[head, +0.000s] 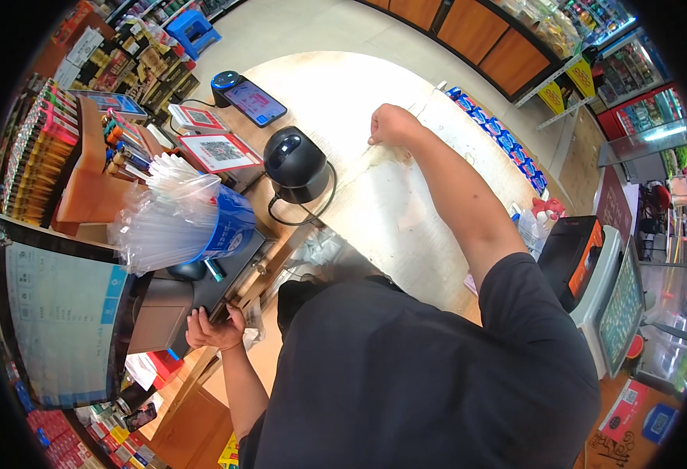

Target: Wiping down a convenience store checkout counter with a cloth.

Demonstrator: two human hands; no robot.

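Observation:
My left hand (216,329) rests at the edge of a dark ledge beside the monitor (62,328), its fingers spread over the edge; nothing shows in it. My right hand (394,125) is over the pale counter top (367,76), fingers curled in; whether it holds something small cannot be seen. Left of it stands a black dome-shaped scanner (296,158) with a looped cable. A blue bucket (232,223) of wrapped straws (167,217) stands above my left hand, with a black mouse (186,271) by its base.
Framed printed-code signs (220,152) and a payment device with a lit screen (255,102) stand behind the scanner. Blue packets (499,138) line the counter's far right edge. A scale with a keypad (622,308) and an orange-black box (572,258) are at right. A blue stool (193,32) stands on the floor.

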